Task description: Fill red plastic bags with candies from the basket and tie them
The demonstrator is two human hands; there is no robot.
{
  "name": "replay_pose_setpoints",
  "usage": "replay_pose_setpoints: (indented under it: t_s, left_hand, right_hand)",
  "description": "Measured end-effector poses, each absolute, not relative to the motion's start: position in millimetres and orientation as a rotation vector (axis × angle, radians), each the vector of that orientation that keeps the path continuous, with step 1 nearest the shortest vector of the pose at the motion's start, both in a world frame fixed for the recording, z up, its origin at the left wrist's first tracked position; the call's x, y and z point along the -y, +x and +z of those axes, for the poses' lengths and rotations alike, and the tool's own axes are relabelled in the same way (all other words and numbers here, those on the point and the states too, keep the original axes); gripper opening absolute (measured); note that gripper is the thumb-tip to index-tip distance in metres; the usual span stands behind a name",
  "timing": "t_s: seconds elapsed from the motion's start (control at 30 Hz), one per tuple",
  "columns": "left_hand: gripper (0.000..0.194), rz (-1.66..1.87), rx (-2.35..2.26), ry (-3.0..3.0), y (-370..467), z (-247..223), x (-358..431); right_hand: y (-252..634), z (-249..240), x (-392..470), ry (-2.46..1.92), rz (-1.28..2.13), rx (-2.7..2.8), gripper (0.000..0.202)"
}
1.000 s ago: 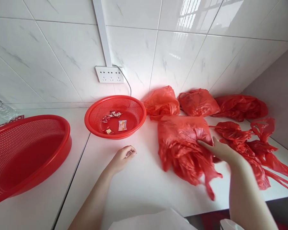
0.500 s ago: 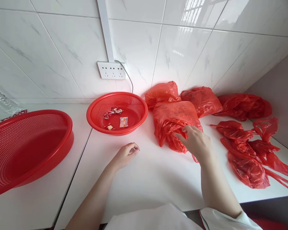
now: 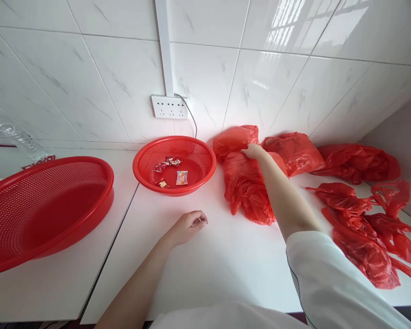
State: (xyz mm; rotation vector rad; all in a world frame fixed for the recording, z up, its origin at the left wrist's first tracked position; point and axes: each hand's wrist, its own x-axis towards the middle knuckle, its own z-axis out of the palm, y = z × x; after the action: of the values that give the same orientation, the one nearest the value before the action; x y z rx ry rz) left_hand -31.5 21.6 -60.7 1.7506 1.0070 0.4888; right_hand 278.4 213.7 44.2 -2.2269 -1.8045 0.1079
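Note:
My left hand (image 3: 188,226) rests on the white tabletop, its fingers loosely curled in with nothing visible in them. Stretched forward, my right hand (image 3: 253,151) has its fingers closed on the top of a full red plastic bag (image 3: 248,187); the fingertips are partly hidden. Just behind that bag, close to my right fingers, lies another red plastic bag (image 3: 234,137). In front of the wall, a red perforated basket (image 3: 142,180) holds several small wrapped packets, among them a pale square packet (image 3: 182,177).
A larger red basket (image 3: 106,183) stands at the left, with a clear plastic bottle (image 3: 20,139) behind it. More red bags (image 3: 294,153) line the wall, and crumpled red bags (image 3: 366,246) lie at the right. A socket strip (image 3: 170,107) is on the tiled wall.
My right hand has moved forward and left, from the front of the full red bag to its top near the rear bag. My left hand stays curled on the table. The view has shifted slightly.

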Motion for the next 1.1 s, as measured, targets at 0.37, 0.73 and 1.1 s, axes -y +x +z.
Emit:
replay_pose_setpoints:
  t_s: [0.37,0.73,1.1]
  left_hand:
    - [0.018,0.841,-1.085,1.78,-36.4,-31.4,-15.8]
    - [0.023,1.239,-1.219,2.094,-42.5,11.0,14.6]
    - [0.03,0.552,-1.503,1.627,-66.6,-5.9,35.5]
  right_hand:
    - [257.8,116.4,-87.3,-1.364,-0.012,1.527,0.02]
    - [223.0,53.1,-12.1,-1.419,0.505,2.277,0.025]
    - [188.2,18.3,6.6,-1.157,0.67,2.715,0.045]
